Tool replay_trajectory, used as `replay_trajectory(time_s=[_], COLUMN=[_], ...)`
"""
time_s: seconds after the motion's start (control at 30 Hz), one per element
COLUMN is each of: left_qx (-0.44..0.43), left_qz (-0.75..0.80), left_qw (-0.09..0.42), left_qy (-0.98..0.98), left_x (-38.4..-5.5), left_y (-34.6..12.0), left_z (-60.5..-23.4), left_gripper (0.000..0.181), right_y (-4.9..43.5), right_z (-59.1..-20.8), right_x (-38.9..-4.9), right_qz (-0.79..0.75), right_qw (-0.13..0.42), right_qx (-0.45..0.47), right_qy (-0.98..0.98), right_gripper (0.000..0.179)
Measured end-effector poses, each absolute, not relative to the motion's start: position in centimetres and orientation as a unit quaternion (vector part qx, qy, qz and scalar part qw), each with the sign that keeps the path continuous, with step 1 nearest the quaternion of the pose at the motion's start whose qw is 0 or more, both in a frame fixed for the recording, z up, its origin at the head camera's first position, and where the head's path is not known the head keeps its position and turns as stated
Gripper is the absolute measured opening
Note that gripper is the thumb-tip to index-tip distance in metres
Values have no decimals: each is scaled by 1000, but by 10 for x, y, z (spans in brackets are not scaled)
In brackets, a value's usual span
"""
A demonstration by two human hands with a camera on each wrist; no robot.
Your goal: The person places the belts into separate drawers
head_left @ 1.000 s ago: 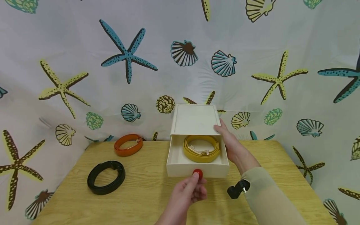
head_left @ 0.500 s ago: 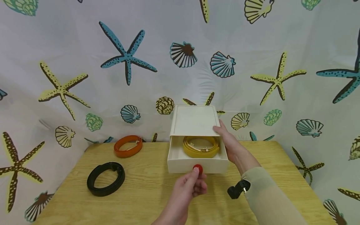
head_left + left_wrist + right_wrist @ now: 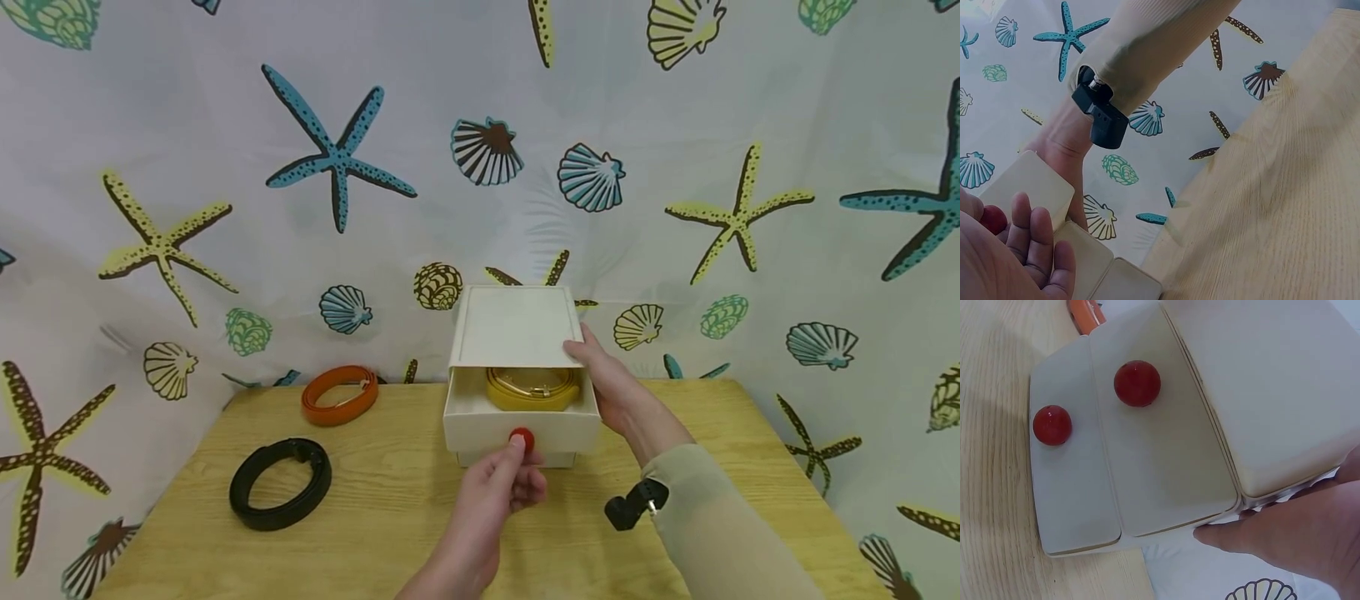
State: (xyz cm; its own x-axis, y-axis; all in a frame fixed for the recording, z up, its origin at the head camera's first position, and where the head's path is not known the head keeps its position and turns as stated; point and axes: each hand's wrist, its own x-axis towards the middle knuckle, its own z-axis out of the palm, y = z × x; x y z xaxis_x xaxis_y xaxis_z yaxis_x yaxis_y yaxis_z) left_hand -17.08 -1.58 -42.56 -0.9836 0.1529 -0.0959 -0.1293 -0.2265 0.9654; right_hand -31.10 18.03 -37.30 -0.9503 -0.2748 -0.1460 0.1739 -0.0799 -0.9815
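Observation:
A small white chest of drawers (image 3: 517, 325) stands on the table, its top drawer (image 3: 480, 430) partly out. Inside that drawer lies a coiled yellow belt (image 3: 528, 400) with a gold buckle, its far side hidden under the chest's top. My left hand (image 3: 495, 487) pinches the drawer's red knob (image 3: 523, 437) between thumb and finger. With the thumb on the top edge, my right hand (image 3: 615, 387) grips the chest's right side. The right wrist view shows the middle drawer (image 3: 1166, 456) and bottom drawer (image 3: 1075, 481) closed, each with a red knob.
To the left, a coiled orange belt (image 3: 318, 400) lies near the back of the wooden table (image 3: 390, 500). A coiled black belt (image 3: 281, 517) is closer to the front. Behind hangs a white cloth (image 3: 450, 67) printed with starfish and shells.
The top drawer has slid further into the chest, pushed away from me by my left hand on the knob. Less of the yellow belt shows. My right hand keeps its grip on the chest.

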Motion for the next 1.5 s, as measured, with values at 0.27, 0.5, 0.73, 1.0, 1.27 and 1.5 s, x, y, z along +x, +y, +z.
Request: replay_trajectory(time_s=[0.27,0.5,0.73,1.0,1.27,1.5], left_qx=[9,10,9,11,14,5], left_qz=[783,785,784,789,792,781], left_qw=[85,73,71,57,47,41], left_qy=[616,615,616,612,609,623], left_x=[-182,-190,-199,-210,-221,-228], left_y=[-13,-10,-7,-8,-6,-6], left_z=[-423,-423,-424,-425,-426,-428], left_gripper=[49,49,50,52,54,52], right_y=[180,183,186,183,182,180], right_z=[-372,-370,-372,-371,-370,-371], right_x=[-311,-309,-309,-308,-311,-311], right_qz=[-739,-732,-740,-742,-747,-748], right_qw=[150,153,149,148,144,150], right_qx=[-31,-20,-31,-42,-52,-44], right_qy=[655,663,655,652,646,645], right_gripper=[74,74,74,74,73,74])
